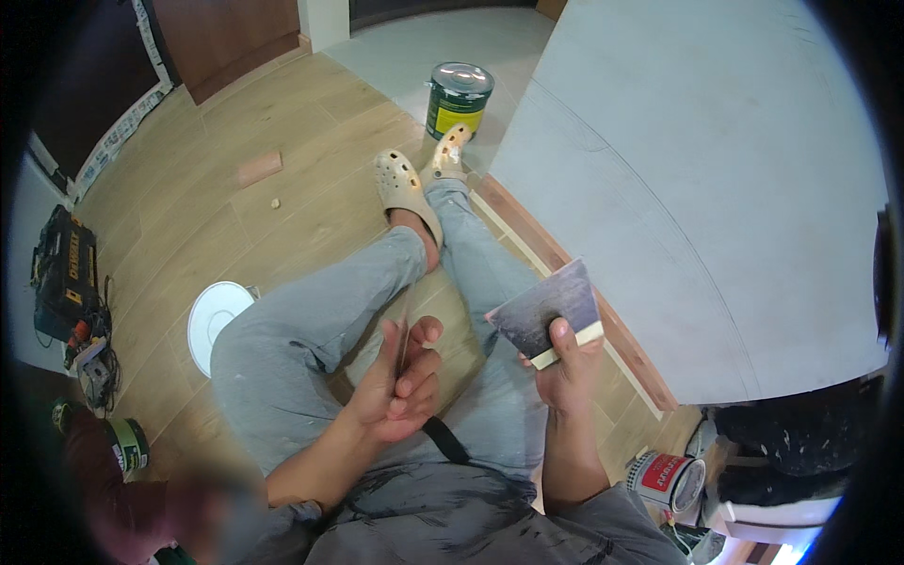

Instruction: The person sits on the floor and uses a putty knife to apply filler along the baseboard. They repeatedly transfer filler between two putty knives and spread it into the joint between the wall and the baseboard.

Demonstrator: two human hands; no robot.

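Yellow lettering (75,254) runs along the black case (62,282) — pale lettering on the red-labelled can (667,478).

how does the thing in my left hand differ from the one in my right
The thin piece in the left hand is turned nearly edge-on, while the flat piece in the right hand shows its broad face. The thin piece appears as a narrow line; the flat piece looks dark grey, with cream along its lower edge. Both are held one-handed.
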